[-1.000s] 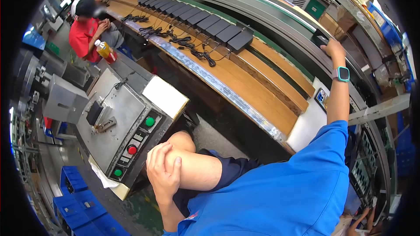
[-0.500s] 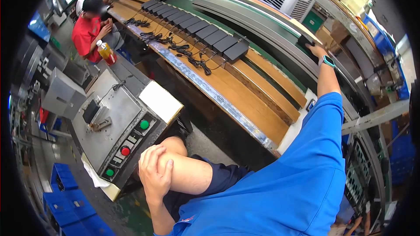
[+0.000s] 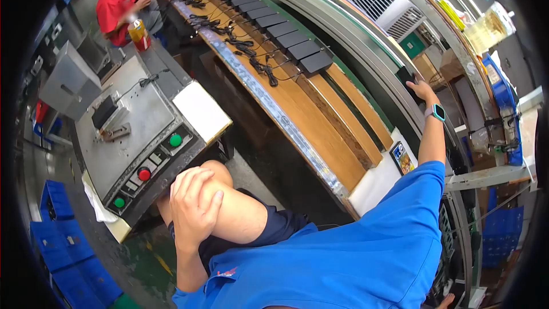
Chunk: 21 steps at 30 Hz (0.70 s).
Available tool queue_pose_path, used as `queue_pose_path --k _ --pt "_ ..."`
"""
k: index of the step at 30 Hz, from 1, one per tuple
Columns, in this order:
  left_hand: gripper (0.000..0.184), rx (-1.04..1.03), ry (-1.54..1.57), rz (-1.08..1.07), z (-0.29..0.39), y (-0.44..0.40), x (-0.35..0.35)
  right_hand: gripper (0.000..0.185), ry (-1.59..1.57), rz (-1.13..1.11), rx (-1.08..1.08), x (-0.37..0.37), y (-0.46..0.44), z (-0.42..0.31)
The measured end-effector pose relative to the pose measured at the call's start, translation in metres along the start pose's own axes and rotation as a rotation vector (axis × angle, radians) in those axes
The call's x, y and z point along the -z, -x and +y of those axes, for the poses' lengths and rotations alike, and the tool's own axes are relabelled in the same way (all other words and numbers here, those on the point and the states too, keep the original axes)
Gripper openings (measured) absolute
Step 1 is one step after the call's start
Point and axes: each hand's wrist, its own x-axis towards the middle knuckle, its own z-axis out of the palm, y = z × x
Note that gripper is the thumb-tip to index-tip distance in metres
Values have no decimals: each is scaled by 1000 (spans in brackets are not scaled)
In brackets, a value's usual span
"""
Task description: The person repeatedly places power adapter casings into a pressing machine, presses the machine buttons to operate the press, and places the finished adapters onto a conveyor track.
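Note:
My right hand (image 3: 420, 90), with a watch on its wrist, is stretched out to the far right, its fingers closed on a black box (image 3: 406, 76) over the conveyor. My left hand (image 3: 196, 203) rests on my knee with nothing in it, fingers lying over the skin and thumb apart. A row of black boxes (image 3: 309, 57) with bundled black cables (image 3: 266, 71) lies along the wooden bench (image 3: 320, 131). To the left, another black block (image 3: 104, 112) sits in a metal fixture on the machine plate (image 3: 131, 131).
The machine's front carries green buttons and a red button (image 3: 143, 174). A bottle (image 3: 138, 35) stands behind it. A person in red (image 3: 117, 8) sits at the far left. Blue bins (image 3: 63, 240) are at lower left. A phone (image 3: 402, 158) lies near my right arm.
My right hand with the black box has shifted left and away from me along the conveyor, then slightly lower in view. The camera view has turned. My left hand stays on my knee.

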Motion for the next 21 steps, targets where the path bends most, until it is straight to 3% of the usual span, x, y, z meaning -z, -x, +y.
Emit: queue_pose_path --k 2,4,6,7,8,10,14,16,18,21 --pt "35 1 23 0 -2 -1 -1 69 126 59 -11 11 6 -26" --pt "36 -1 32 5 -3 -2 -1 65 186 241 -102 37 41 -123" --pt "36 2 24 13 -2 -1 -3 63 20 448 300 27 27 -170" --pt "36 -1 28 16 -1 -1 -4 70 -181 371 394 16 22 -204" --pt "36 -10 42 21 1 -2 -6 90 -350 200 342 29 47 -265" --pt "36 -18 62 40 3 -4 -9 128 -307 33 267 8 50 -337" --pt "35 -78 85 74 -6 1 -11 111 -103 0 253 -33 40 -403" --pt "33 -130 264 106 -26 11 0 95 -157 -114 136 -5 65 -411" --pt "29 -82 443 173 -68 25 24 86 -13 252 342 -4 78 -388" --pt "16 158 202 459 -137 22 79 88 -312 712 612 66 103 -383"
